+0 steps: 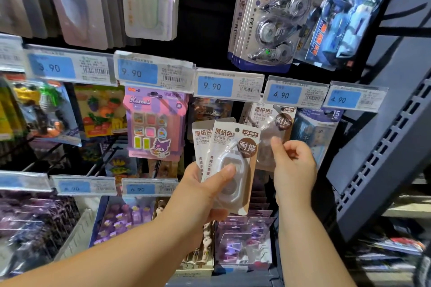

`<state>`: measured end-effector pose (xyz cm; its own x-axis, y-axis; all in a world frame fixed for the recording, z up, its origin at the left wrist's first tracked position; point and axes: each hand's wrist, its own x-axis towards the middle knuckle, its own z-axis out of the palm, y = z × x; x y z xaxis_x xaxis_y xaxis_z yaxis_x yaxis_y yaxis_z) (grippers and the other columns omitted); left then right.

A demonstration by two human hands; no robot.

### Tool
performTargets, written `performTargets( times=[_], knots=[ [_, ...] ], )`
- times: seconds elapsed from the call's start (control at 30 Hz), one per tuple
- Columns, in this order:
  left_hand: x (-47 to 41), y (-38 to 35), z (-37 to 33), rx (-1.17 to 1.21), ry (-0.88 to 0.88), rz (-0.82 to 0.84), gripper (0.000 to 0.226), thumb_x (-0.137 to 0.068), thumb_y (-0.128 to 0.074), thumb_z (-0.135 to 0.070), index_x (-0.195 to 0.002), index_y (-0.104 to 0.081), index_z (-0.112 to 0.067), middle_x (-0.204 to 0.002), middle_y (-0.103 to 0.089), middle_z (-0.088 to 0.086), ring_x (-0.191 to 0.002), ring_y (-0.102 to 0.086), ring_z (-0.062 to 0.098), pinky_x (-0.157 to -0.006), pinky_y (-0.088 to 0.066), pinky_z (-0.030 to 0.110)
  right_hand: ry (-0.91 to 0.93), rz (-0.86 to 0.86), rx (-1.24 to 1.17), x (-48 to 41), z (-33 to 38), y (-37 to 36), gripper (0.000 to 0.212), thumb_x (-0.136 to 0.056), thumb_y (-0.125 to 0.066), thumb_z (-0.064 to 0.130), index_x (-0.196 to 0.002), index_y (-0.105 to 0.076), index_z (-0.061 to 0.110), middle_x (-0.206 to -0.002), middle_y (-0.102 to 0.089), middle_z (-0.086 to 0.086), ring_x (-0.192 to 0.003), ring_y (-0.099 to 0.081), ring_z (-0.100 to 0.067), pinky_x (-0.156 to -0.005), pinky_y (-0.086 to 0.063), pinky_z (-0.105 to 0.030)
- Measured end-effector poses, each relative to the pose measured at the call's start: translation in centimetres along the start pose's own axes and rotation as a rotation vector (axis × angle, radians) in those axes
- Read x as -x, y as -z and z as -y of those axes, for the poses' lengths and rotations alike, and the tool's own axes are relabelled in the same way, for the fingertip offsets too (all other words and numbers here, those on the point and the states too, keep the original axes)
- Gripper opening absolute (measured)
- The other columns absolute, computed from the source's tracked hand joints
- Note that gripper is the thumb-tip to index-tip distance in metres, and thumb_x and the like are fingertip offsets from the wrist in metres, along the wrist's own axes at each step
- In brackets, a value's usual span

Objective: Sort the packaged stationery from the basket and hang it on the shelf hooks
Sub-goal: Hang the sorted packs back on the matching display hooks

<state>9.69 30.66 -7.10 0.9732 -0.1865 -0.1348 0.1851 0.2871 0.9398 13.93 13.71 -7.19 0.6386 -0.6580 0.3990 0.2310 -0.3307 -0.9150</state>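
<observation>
The left hand (205, 184) grips two identical packs fanned one over the other, thumb pressed flat on the front blister and fingers curled round the back. The front pack (233, 154) has its long axis tilted, hang hole pointing to about 1 o'clock and bottom edge to 7 o'clock, printed face toward the camera. The rear pack (201, 138) stands nearly upright, top at 12 o'clock, and peeks out at the front one's 10 o'clock.

Each is a narrow cream card with brown Chinese print, the code T-90984, a dark brown round badge at the upper right, and a clear blister over a whitish rounded dispenser.

At 2 o'clock from the front pack a third, matching hung pack (270, 128) sits on the shelf with its long axis vertical, directly below the 4.90 tag (281, 95). The right hand (293, 165) pinches its lower right part, thumb on the blister and fingers curled; the contact is blurred.

At 9 o'clock from the held packs hangs a purple Kuromi card (156, 123).
</observation>
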Motion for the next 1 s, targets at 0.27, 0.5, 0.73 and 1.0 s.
performTargets(
  times=[0.27,0.5,0.73,1.0],
  knots=[
    [-0.5,-0.3,0.0,0.006,0.003,-0.01,0.044,-0.077,-0.074,-0.038,-0.117,-0.055,-0.03,-0.098,-0.073,-0.001,-0.062,-0.068,0.011,-0.047,-0.046,0.022,0.015,-0.02,0.036,1.6,0.4,0.3,0.017,-0.091,-0.056,0.044,-0.087,-0.062,0.028,-0.094,-0.062,0.005,-0.085,-0.059,-0.01,-0.078,-0.05,-0.031],
    [-0.4,-1.0,-0.4,0.026,-0.049,0.021,0.037,-0.08,-0.074,-0.031,-0.112,-0.057,-0.025,-0.092,-0.071,0.003,-0.06,-0.065,0.007,-0.044,-0.045,0.018,-0.124,0.729,-0.25,2.8,1.8,1.7,0.026,-0.076,-0.077,0.042,-0.094,-0.068,0.025,-0.096,-0.073,-0.004,-0.091,-0.07,-0.024,-0.083,-0.054,-0.041],
    [-0.3,-1.1,-0.4,-0.02,-0.065,-0.025,0.039,-0.084,-0.057,-0.055,-0.105,-0.054,-0.023,-0.089,-0.072,0.002,-0.064,-0.067,0.012,-0.051,-0.047,0.022,-0.136,0.766,-0.306,2.9,1.7,2.4,0.032,-0.071,-0.078,0.014,-0.101,-0.068,0.02,-0.101,-0.074,-0.004,-0.096,-0.07,-0.02,-0.078,-0.055,-0.03],
    [-0.8,-0.6,0.4,-0.043,-0.013,-0.053,0.028,-0.096,-0.052,-0.041,-0.106,-0.057,-0.016,-0.1,-0.069,0.003,-0.072,-0.072,0.015,-0.056,-0.051,0.024,-0.216,0.409,-0.484,1.9,1.4,2.5,0.029,-0.092,-0.05,-0.002,-0.112,-0.06,0.017,-0.093,-0.073,0.002,-0.088,-0.068,-0.014,-0.075,-0.054,-0.025]
  ],
)
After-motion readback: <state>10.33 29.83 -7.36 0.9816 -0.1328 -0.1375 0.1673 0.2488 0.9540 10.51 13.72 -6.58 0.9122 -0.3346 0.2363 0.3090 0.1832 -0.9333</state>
